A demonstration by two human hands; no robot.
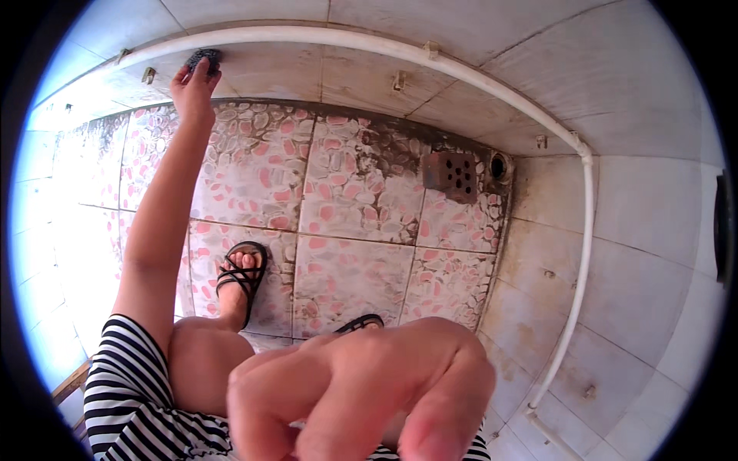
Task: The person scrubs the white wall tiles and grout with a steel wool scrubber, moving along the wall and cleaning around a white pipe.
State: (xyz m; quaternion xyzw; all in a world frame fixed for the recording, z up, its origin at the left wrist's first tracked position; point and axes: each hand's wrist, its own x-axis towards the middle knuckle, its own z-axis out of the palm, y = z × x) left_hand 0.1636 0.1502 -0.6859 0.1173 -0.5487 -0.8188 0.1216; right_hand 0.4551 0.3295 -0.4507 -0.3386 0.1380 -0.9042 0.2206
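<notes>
In the head view, the left hand point(196, 94) grips a dark scouring pad point(204, 57) at the wall point(269, 73), just below the white pipe point(354, 36), beyond the left part of the floor's point(354, 265) far edge; pressing it flat in short strokes should work best. The right hand point(365, 384) looms near the lens, fingers loosely curled (I cannot tell whether it holds anything), hiding most of one sandal point(360, 322), while glare bleaches the floor's left edge.

Scrubber point(204, 55) partly behind left fingers point(201, 69)

Black-and-white striped clothing point(127, 365), pink-patterned floor point(354, 269), dark scrubber point(207, 54)
</notes>
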